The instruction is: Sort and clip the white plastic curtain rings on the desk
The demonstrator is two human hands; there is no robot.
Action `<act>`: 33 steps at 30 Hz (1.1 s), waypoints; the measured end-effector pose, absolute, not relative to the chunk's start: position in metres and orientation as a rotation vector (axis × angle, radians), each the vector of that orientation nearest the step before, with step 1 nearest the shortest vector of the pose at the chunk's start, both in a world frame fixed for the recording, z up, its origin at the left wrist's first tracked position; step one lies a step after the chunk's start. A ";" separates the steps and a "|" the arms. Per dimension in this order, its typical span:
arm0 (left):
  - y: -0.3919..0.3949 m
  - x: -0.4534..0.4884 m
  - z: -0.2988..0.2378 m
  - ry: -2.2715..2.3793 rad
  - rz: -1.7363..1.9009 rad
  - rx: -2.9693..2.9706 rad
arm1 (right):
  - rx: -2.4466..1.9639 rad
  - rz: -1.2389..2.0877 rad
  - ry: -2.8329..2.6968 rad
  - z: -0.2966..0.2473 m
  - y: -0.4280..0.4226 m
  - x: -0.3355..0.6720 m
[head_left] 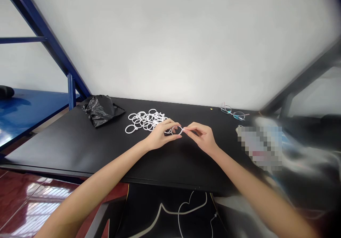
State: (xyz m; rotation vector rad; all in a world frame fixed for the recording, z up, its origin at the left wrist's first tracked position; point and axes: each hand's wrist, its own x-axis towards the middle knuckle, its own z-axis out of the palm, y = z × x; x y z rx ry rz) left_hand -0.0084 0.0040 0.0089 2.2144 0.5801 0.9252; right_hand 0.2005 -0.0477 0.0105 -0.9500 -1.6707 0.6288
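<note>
Over the black table (80, 142), my left hand (161, 135) and my right hand (201, 136) meet at one white plastic ring (177, 130). The left hand's fingers curl round the ring's left side. The right hand pinches its right edge between thumb and fingertips. Just behind the left hand lies a loose pile of several white rings (145, 120) on the table top.
A crumpled black plastic bag (100, 109) lies at the table's back left. A pair of glasses (233, 113) rests at the back right, near a blurred-out object (259, 145). Blue metal frame bars (53, 46) stand at the left. A white cable (183, 209) hangs below the front edge.
</note>
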 end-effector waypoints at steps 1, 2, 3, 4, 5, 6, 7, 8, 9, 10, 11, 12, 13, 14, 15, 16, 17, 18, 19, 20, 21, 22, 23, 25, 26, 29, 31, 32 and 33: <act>0.004 -0.008 0.009 0.577 0.924 2.216 | -0.953 0.625 -1.676 0.010 -0.048 0.201; 0.004 -0.008 0.009 0.579 0.926 2.219 | -0.960 0.629 -1.678 0.010 -0.047 0.201; 0.004 -0.008 0.009 0.585 0.930 2.226 | -0.972 0.640 -1.672 0.009 -0.047 0.201; 0.004 -0.008 0.009 0.594 0.936 2.238 | -0.988 0.659 -1.658 0.008 -0.046 0.201; 0.004 -0.007 0.009 0.606 0.940 2.256 | -1.005 0.687 -1.638 0.006 -0.046 0.201; 0.005 -0.008 0.010 0.621 0.943 2.279 | -1.020 0.721 -1.614 0.005 -0.045 0.201; 0.006 -0.009 0.010 0.641 0.946 2.305 | -1.032 0.756 -1.589 0.004 -0.045 0.201; 0.009 -0.011 0.011 0.673 0.956 2.330 | -1.042 0.787 -1.565 0.004 -0.044 0.202; 0.013 -0.016 0.012 0.721 0.971 2.348 | -1.051 0.810 -1.543 0.004 -0.043 0.203; 0.018 -0.022 0.014 0.791 0.994 2.356 | -1.063 0.825 -1.521 0.004 -0.043 0.204; 0.024 -0.030 0.015 0.874 1.021 2.355 | -1.078 0.829 -1.494 0.005 -0.042 0.205; 0.031 -0.039 0.016 0.972 1.037 2.344 | -1.096 0.826 -1.464 0.006 -0.041 0.206; 0.038 -0.051 0.017 1.075 1.045 2.334 | -1.116 0.824 -1.435 0.006 -0.040 0.207; 0.044 -0.063 0.017 1.140 1.012 2.352 | -1.136 0.821 -1.410 0.006 -0.038 0.207; 0.050 -0.075 0.016 1.193 0.976 2.371 | -1.158 0.815 -1.392 0.006 -0.037 0.208; 0.054 -0.087 0.015 1.241 0.939 2.383 | -1.187 0.802 -1.387 0.005 -0.035 0.207; 0.057 -0.098 0.012 1.278 0.908 2.379 | -1.222 0.782 -1.402 0.003 -0.033 0.205; 0.059 -0.107 0.009 1.287 0.878 2.382 | -1.259 0.757 -1.436 0.002 -0.031 0.203; 0.061 -0.113 0.005 1.274 0.860 2.394 | -1.292 0.726 -1.489 0.000 -0.028 0.199; 0.062 -0.118 0.001 1.248 0.849 2.424 | -1.322 0.693 -1.563 -0.001 -0.025 0.194; 0.063 -0.121 -0.002 1.221 0.840 2.468 | -1.349 0.666 -1.653 -0.002 -0.020 0.189; 0.064 -0.123 -0.005 1.209 0.835 2.508 | -1.373 0.647 -1.750 -0.003 -0.015 0.183; 0.066 -0.123 -0.008 1.209 0.825 2.543 | -1.394 0.634 -1.849 -0.002 -0.009 0.176; 0.071 -0.123 -0.011 1.235 0.781 2.587 | -1.436 0.619 -2.040 0.002 0.005 0.162; 0.075 -0.123 -0.012 1.241 0.743 2.598 | -1.448 0.612 -2.128 0.004 0.014 0.155; 0.085 -0.122 -0.015 1.191 0.607 2.617 | -1.431 0.578 -2.354 0.010 0.039 0.136; 0.091 -0.120 -0.019 1.132 0.563 2.618 | -1.386 0.601 -2.456 0.011 0.051 0.126; 0.093 -0.118 -0.021 1.107 0.560 2.620 | -1.362 0.612 -2.488 0.010 0.055 0.122; 0.095 -0.116 -0.022 1.086 0.563 2.623 | -1.342 0.616 -2.507 0.009 0.058 0.120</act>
